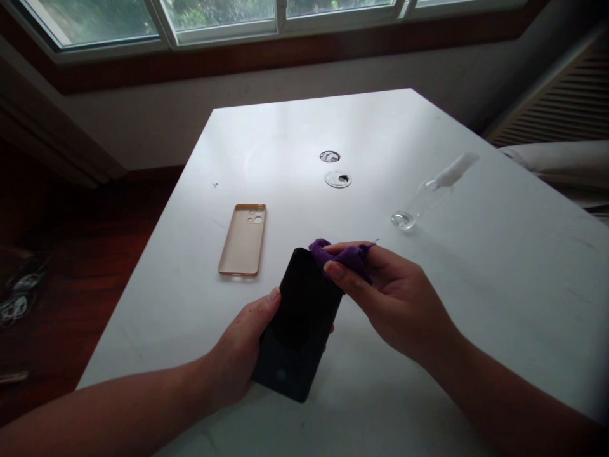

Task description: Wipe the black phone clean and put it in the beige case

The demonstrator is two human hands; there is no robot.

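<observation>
My left hand (pixel 242 355) grips a black phone (pixel 299 324) by its lower left side, holding it tilted above the white table (pixel 476 279) with the dark screen up. My right hand (pixel 387 298) pinches a small purple cloth (pixel 342 254) and presses it against the phone's upper right corner. A tan phone case (pixel 243 238) lies flat on the table to the left of the phone, inner side up, apart from both hands.
A clear spray bottle (pixel 431 190) lies on its side at the right of the table. Two round cable-hole pieces (pixel 335 170) sit near the table's middle. Dark wooden floor lies left; a window spans the far wall.
</observation>
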